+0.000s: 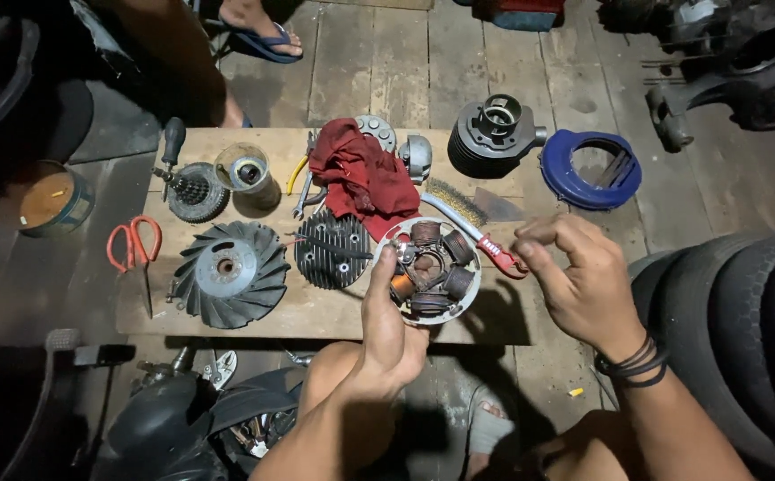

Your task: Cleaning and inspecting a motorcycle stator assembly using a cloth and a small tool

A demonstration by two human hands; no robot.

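Observation:
My left hand point(389, 325) grips a round stator plate point(430, 270) with several copper coils, held over the near edge of a wooden board point(316, 312). Its thumb lies across the plate's middle. My right hand point(574, 276) hovers just right of the plate, fingers curled with thumb and fingertips pinched together; whether anything small sits between them cannot be told. A wire brush point(469, 220) with a red-tipped handle lies just behind the plate.
On the board lie a finned fan wheel point(231, 272), a ribbed cylinder head point(332, 248), a red rag point(362, 174), a sprocket point(196, 191), a clear cup point(245, 169) and orange scissors point(133, 242). A black cylinder point(492, 134), blue ring cover point(590, 169), tyres point(743, 321) and another person's sandalled foot point(263, 36) surround it.

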